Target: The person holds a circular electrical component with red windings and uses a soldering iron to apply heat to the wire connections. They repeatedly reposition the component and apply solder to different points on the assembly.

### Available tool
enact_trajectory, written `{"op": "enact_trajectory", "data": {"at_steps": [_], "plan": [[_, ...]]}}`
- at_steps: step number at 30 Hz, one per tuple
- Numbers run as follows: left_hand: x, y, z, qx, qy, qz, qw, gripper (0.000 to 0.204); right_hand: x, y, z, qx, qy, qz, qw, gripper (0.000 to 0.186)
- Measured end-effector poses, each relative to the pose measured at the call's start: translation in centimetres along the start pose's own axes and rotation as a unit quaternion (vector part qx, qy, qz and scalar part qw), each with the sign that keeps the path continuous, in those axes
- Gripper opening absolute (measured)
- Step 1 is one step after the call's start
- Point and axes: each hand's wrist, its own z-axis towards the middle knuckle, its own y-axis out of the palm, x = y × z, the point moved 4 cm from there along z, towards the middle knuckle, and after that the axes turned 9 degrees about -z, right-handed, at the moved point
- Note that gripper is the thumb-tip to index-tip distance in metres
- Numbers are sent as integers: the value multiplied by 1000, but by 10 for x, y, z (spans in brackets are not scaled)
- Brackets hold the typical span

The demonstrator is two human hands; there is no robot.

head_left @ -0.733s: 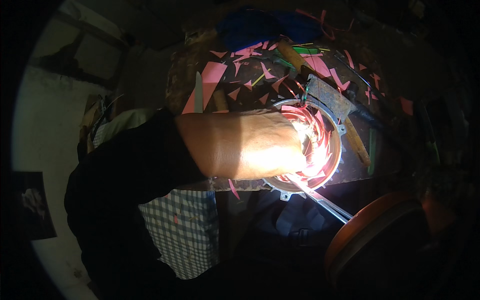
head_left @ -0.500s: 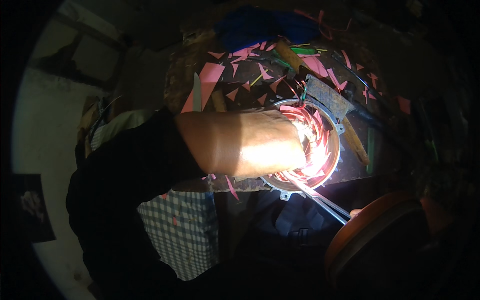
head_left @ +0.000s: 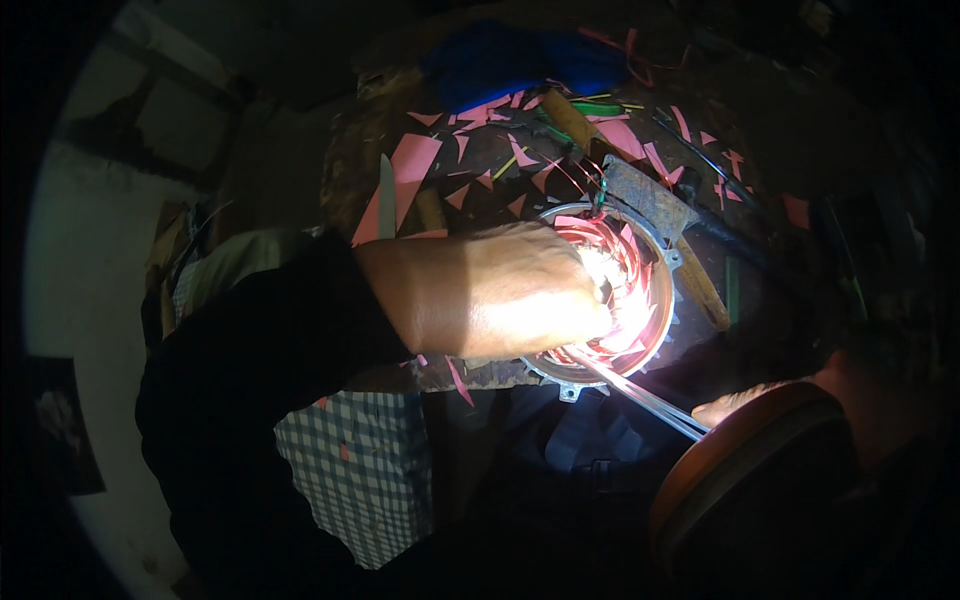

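Note:
My left hand [head_left: 545, 292] lies over a round finned metal motor housing [head_left: 662, 322] packed with red copper windings [head_left: 628, 292] and pink paper. Its fingers curl down into the housing, their tips and whatever they hold hidden. From the lower right, long metal scissors [head_left: 630, 392] reach into the winding's lower edge. My right hand [head_left: 722, 406] is closed at their handle end, mostly hidden behind a round orange-and-black object [head_left: 750, 470] near the camera. Glare washes out part of the windings. Green and red leads rise at the housing's top.
On the dark worn bench [head_left: 345, 140] lie pink paper scraps [head_left: 412, 165], a knife [head_left: 386, 198], a rusty metal block [head_left: 645, 200], wooden handles [head_left: 703, 282], a black tool and a blue cloth [head_left: 480, 60]. Checked fabric [head_left: 355, 460] shows below the bench at left.
More of my right hand has come into view beside the orange-and-black object. The scissors' shanks look closer together. The bench scene has shifted slightly in the picture; my left hand stays over the windings.

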Motion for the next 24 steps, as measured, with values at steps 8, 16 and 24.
{"op": "enact_trajectory", "data": {"at_steps": [8, 16, 24], "plan": [[-2, 1, 2, 24, 17, -8, 1000, 11, -10, -18, 5, 36, -97, -68, 992, 72], [-1, 2, 3, 40, 22, 9, 999, 13, -52, -39, 20, -11, -185, -201, 962, 87], [1, 3, 7, 27, -10, 3, 1000, 14, -23, -24, 23, 25, -5, 39, 999, 79]]}}
